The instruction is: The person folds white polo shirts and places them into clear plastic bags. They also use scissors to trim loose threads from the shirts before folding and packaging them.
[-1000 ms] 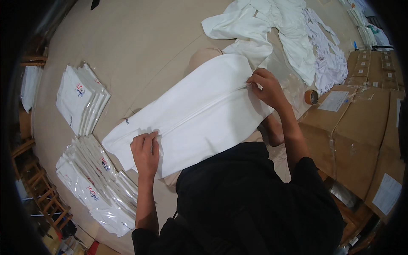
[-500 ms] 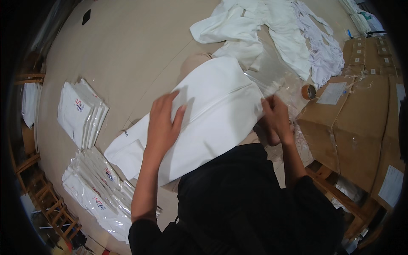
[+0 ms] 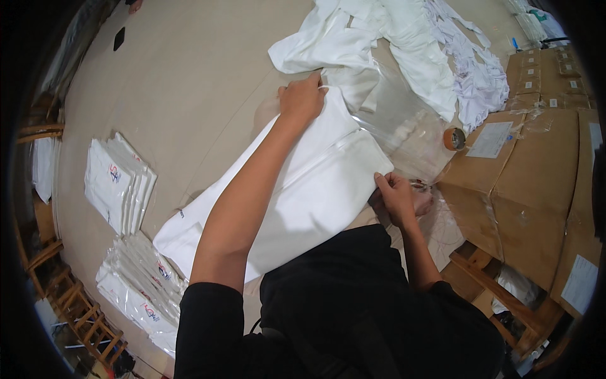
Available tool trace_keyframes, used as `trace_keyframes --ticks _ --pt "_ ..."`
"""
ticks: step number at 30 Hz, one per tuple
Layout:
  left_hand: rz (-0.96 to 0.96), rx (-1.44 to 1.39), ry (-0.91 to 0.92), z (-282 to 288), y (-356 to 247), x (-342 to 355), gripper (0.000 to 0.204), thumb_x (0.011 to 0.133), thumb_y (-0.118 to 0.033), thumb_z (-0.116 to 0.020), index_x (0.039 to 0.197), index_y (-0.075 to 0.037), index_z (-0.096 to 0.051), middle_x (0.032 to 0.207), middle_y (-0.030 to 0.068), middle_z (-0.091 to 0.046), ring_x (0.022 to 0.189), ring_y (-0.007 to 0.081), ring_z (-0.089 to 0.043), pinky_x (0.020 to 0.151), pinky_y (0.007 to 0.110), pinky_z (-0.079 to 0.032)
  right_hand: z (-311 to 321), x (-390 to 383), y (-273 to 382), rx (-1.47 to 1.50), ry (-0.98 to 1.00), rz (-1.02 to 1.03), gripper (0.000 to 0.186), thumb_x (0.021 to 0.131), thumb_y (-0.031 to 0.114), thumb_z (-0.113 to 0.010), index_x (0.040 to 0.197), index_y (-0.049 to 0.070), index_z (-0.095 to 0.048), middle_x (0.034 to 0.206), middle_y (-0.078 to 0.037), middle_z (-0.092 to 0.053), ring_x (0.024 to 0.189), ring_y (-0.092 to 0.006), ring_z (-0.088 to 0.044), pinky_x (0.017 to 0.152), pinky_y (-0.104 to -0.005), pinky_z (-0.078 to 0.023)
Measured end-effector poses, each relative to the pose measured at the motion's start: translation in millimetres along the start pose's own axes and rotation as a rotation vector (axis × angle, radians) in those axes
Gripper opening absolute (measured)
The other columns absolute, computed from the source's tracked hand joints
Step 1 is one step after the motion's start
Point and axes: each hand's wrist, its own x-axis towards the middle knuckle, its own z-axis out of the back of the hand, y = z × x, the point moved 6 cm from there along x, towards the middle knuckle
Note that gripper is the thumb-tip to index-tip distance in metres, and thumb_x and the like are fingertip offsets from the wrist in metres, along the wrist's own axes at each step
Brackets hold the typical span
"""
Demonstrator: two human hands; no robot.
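A folded white garment (image 3: 315, 189) lies across my lap, with a raised seam or fold along its length and a small dark mark near its left end. At its far end, my left hand (image 3: 304, 98) has its fingers closed around the edge. My right hand (image 3: 396, 192) pinches the right-hand corner between thumb and fingers. Just past that corner a bare foot (image 3: 421, 201) shows partly. Clear plastic bags (image 3: 404, 126) lie on the floor beyond the garment.
Loose white garments (image 3: 404, 50) spread over the far floor. A tape roll (image 3: 454, 139) sits beside large cardboard boxes (image 3: 536, 177) at right. Two stacks of bagged white garments, an upper stack (image 3: 117, 186) and a lower stack (image 3: 139, 284), lie at left. A dark phone-like object (image 3: 119, 39) lies farther off.
My left hand has moved from flat on the garment's middle to its far edge and closed there. My right hand has shifted slightly nearer and left, along the garment's right edge.
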Motion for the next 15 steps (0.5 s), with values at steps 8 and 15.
trace_keyframes --ticks 8,15 --pt "-0.038 0.068 -0.048 -14.4 2.6 -4.1 0.035 0.107 -0.039 -0.066 0.124 -0.009 -0.069 0.110 0.0136 -0.080 0.111 0.0382 -0.070 0.102 0.055 -0.044 14.8 -13.7 41.0 -0.538 -0.188 0.164 0.032 0.101 0.029 -0.077 0.098 -0.002 -0.071 0.079 -0.010 -0.073 0.068 -0.0203 -0.067 0.067 -0.0363 -0.053" --pt "-0.270 -0.018 -0.349 -4.1 12.6 -13.7 0.036 0.101 -0.037 -0.073 0.123 -0.008 -0.068 0.117 0.0137 -0.076 0.115 0.0391 -0.066 0.104 0.052 -0.045 -20.4 75.7 94.5 -0.331 -0.170 0.479 0.045 0.097 0.040 -0.079 0.102 -0.005 -0.076 0.086 -0.018 -0.073 0.075 -0.0285 -0.067 0.074 -0.0398 -0.054"
